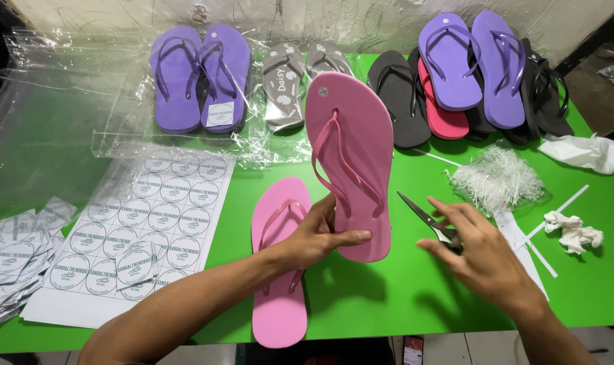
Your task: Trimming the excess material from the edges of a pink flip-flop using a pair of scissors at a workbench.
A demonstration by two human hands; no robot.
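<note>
Left hand (318, 236) grips a pink sandal (351, 162) at its heel end, fingers and thumb wrapped round the edge, sole tilted up off the green table (401, 297), toe pointing toward the far edge. A second pink sandal (280, 284) lies flat just left of it, near the table's front edge, partly under the left wrist.

Right hand (472, 247) rests palm down on the table, fingers loosely spread over the handles of scissors (425, 217); blades point toward the raised sandal. Whether the fingers are through the handles cannot be told.

Far edge: purple pair (200, 78) in clear wrap at left, grey pair (300, 84) beside it, stack of black, red and purple sandals (469, 74) at right. Sticker sheet (138, 230) with round labels lies at front left; loose cut labels (13, 260) at the left edge. Bundle of white plastic ties (499, 179) sits beyond the right hand, crumpled paper (574, 230) toward the right edge.
</note>
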